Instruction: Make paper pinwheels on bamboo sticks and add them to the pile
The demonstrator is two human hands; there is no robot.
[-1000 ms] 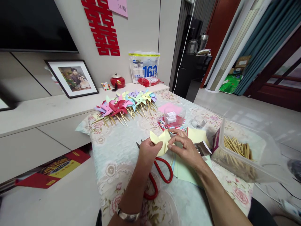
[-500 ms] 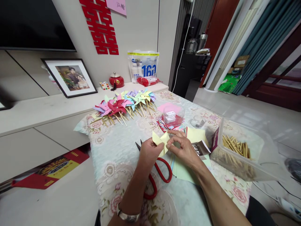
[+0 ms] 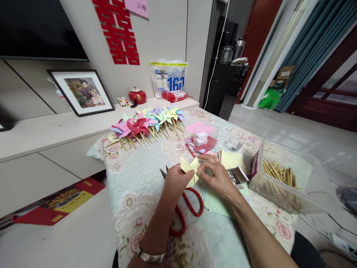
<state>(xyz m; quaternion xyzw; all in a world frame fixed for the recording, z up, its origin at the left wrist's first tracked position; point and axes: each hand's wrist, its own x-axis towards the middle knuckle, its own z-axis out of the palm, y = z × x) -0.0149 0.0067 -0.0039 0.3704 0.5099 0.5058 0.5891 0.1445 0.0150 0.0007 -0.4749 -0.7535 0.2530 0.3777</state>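
Observation:
A pale yellow paper pinwheel point(image 3: 190, 167), partly folded, is held above the table between my two hands. My left hand point(image 3: 177, 180) grips its left side, the thumb pressed on the middle. From the right, my right hand point(image 3: 213, 174) pinches its edge with thumb and index finger; whether a small pin is in that pinch, I cannot tell. Red-handled scissors point(image 3: 199, 208) lie under my left hand, blades pointing away. Beside my right hand is a small open box of metal pins point(image 3: 237, 176), on top of sheets of coloured paper point(image 3: 220, 204).
Finished pinwheels point(image 3: 142, 124) on sticks lie at the table's back left. A clear round container point(image 3: 205, 137) with small white boxes stands behind my hands. On the right is a plastic bin point(image 3: 304, 186) of wooden sticks point(image 3: 279, 173). A flowered cloth point(image 3: 134, 175) covers the table.
Both hands keep the same hold on the yellow paper, with barely any movement. The whole view has shifted very slightly.

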